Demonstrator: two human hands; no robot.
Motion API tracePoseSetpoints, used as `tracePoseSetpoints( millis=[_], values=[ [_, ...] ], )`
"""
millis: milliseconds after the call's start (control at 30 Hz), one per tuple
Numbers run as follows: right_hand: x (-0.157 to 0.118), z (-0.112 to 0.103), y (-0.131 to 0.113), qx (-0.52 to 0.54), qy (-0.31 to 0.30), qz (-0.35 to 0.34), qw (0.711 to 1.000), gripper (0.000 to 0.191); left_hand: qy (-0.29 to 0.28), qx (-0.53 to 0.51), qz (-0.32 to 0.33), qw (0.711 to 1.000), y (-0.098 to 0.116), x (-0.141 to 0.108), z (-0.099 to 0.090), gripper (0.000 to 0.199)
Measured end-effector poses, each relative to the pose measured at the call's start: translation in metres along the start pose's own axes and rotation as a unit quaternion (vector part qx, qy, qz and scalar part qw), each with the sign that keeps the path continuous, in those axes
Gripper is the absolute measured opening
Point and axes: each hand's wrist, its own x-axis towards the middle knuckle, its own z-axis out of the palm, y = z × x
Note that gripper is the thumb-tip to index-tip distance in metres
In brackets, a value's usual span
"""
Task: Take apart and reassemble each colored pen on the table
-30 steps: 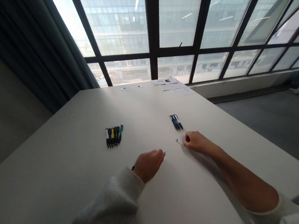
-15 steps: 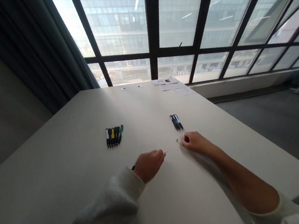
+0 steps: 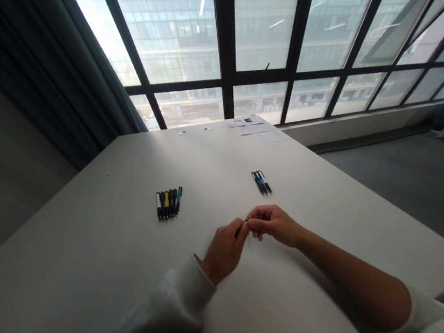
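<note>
Left hand (image 3: 225, 252) and right hand (image 3: 273, 226) close together, fingertips pinching a slim dark pen part (image 3: 239, 231), exact piece unclear. Risk: a loose pinch drops it onto the white counter (image 3: 97, 250), where it could roll toward the colored pen row (image 3: 169, 204) or dark pen group (image 3: 261, 182)

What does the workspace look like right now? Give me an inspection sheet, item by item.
Surface: white table.
Job's things: small dark item, too small to name; left pen group, black, white, yellow and green; right pen group, black and blue.
Clutter: papers and two white discs at the far edge.
Grips: left hand and right hand meet, fingertips pinching the item.
Cables: nothing seen.
Surroundings: large window, dark curtain, grey floor.
</note>
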Motion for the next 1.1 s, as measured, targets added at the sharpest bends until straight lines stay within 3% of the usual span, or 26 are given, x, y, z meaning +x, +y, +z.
tracePoseSetpoints(
  millis=[100,200,300,367,467,533,600,700,967,1100],
  values=[
    [0.003,0.001,0.006,0.088,0.000,0.031,0.996,0.027,-0.035,-0.168,-0.058,0.984,0.001,0.002,0.001,0.042],
    [0.005,0.003,0.008,0.146,-0.009,0.058,0.987,0.028,-0.077,-0.310,-0.142,0.937,-0.001,0.003,0.004,0.043],
    [0.006,0.003,0.005,0.146,-0.001,0.068,0.987,0.029,-0.122,-0.405,-0.189,0.886,-0.002,0.003,0.007,0.044],
    [0.007,-0.004,-0.002,0.121,0.038,0.048,0.991,0.031,-0.139,-0.444,-0.199,0.863,-0.004,0.002,0.009,0.044],
    [0.007,-0.027,-0.018,0.029,0.178,-0.051,0.982,0.033,-0.146,-0.477,-0.231,0.836,-0.009,0.001,0.012,0.042],
    [0.004,-0.047,-0.028,-0.119,0.275,-0.108,0.948,0.030,-0.141,-0.498,-0.253,0.817,-0.012,0.002,0.013,0.034],
    [0.001,-0.064,-0.034,-0.327,0.301,-0.054,0.894,0.029,-0.138,-0.516,-0.262,0.803,-0.015,0.003,0.013,0.022],
    [-0.001,-0.077,-0.031,-0.496,0.258,0.056,0.827,0.024,-0.136,-0.528,-0.254,0.799,-0.016,0.004,0.013,0.018],
    [0.007,-0.073,-0.013,-0.599,0.226,0.115,0.760,0.016,-0.124,-0.536,-0.225,0.804,-0.019,0.003,0.014,0.017],
    [0.007,-0.069,-0.014,-0.622,0.223,0.121,0.741,0.020,-0.105,-0.511,-0.206,0.828,-0.019,0.004,0.016,0.032]
  ],
)
